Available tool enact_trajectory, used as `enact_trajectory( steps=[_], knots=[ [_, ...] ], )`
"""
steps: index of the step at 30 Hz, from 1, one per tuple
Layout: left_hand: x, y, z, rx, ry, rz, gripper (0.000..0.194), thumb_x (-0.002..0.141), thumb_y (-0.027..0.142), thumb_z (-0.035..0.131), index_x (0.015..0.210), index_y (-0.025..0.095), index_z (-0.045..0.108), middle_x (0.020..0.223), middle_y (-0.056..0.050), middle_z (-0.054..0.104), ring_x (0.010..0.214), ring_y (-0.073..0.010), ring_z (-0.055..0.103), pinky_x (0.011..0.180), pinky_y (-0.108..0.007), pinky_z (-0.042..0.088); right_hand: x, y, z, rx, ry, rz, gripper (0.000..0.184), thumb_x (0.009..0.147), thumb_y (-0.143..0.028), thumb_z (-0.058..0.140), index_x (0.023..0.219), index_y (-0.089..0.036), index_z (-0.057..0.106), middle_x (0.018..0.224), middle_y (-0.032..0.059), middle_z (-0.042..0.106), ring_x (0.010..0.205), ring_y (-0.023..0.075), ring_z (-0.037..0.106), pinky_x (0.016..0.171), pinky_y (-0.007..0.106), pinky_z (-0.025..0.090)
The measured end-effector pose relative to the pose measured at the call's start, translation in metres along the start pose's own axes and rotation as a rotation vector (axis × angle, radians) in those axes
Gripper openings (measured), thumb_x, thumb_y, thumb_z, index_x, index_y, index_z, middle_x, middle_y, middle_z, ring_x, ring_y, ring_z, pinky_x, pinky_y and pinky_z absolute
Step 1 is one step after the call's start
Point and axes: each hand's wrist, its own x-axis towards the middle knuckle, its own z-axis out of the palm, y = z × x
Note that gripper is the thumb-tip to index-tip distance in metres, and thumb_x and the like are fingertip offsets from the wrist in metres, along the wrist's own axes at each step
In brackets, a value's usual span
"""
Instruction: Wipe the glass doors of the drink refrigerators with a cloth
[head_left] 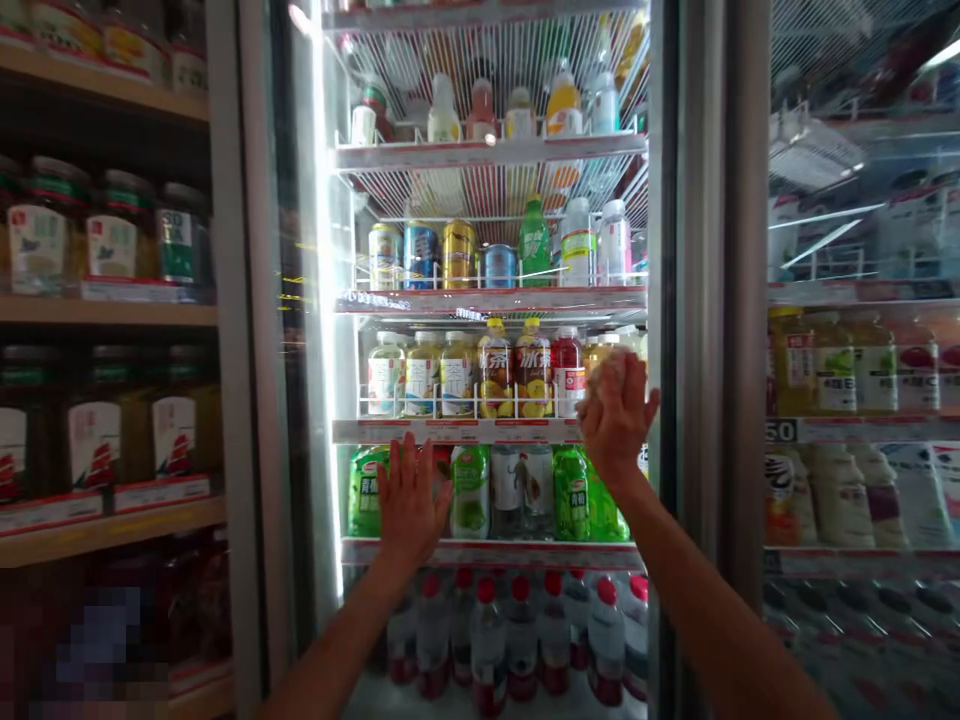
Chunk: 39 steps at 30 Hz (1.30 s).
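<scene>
My right hand [619,420] is raised at the right of the lit drinks fridge, pressing a crumpled pale cloth [590,395] toward its glass front. The cloth is partly hidden by the fingers and a little blurred. Lower down and to the left, my left hand [411,510] lies flat with its fingers spread, apparently on the glass, and holds nothing. Behind it are green bottles [367,490] on a shelf. Dark iced-tea bottles with yellow caps [495,370] stand between the two hands, one shelf higher.
Metal door frames [697,300] border the fridge on both sides. Shelves of jars [112,240] stand at the left, and another glass-fronted fridge with bottles [836,365] at the right. Red-capped bottles [487,640] fill the bottom of the middle fridge.
</scene>
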Motion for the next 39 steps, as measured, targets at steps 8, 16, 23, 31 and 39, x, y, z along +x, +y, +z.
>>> enact_trajectory(
  steps=[8,16,23,31,39],
  knots=[
    [0.000,-0.002,0.001,-0.010,0.004,0.009,0.065,0.087,0.037,0.041,0.143,0.019,0.012,0.150,-0.015,0.015,0.139,-0.0298,0.007,0.109,-0.056,0.015,-0.007,-0.031,0.004,0.092,-0.271,-0.455,0.057,0.085,-0.021,0.042,0.140,-0.030,0.027,0.145,0.0034,0.034,0.136,0.0210,0.025,0.111,0.049,0.014],
    [-0.002,0.001,0.003,-0.005,0.032,0.015,0.064,0.088,0.036,0.040,0.143,0.015,0.015,0.148,-0.017,0.018,0.139,-0.0299,0.005,0.108,-0.056,0.014,0.017,-0.026,0.010,0.006,-0.092,-0.169,0.057,0.083,-0.019,0.041,0.139,-0.027,0.030,0.147,0.0077,0.029,0.136,0.0260,0.023,0.105,0.055,0.021],
    [0.005,-0.030,-0.009,-0.006,-0.005,-0.004,0.060,0.087,0.039,0.041,0.140,0.017,0.023,0.148,-0.015,0.022,0.139,-0.0272,0.012,0.110,-0.051,0.017,0.013,-0.076,0.024,0.075,-0.166,-0.246,0.051,0.084,-0.020,0.043,0.135,-0.024,0.038,0.147,0.0071,0.030,0.137,0.0242,0.020,0.109,0.051,0.016],
    [0.016,-0.073,-0.021,0.038,0.004,-0.118,0.058,0.088,0.043,0.037,0.139,0.015,0.027,0.147,-0.016,0.023,0.138,-0.0268,0.014,0.109,-0.053,0.018,0.000,-0.120,0.036,0.195,-0.336,-0.624,0.054,0.084,-0.018,0.045,0.136,-0.028,0.035,0.144,0.0019,0.036,0.137,0.0201,0.021,0.111,0.048,0.012],
    [0.006,-0.109,-0.038,0.102,-0.072,-0.114,0.051,0.089,0.041,0.036,0.133,0.016,0.037,0.145,-0.014,0.029,0.136,-0.0275,0.023,0.107,-0.053,0.024,0.010,-0.161,0.052,0.231,-0.328,-0.506,0.058,0.081,-0.015,0.047,0.136,-0.027,0.034,0.147,0.0029,0.030,0.137,0.0233,0.020,0.110,0.051,0.016]
  ],
)
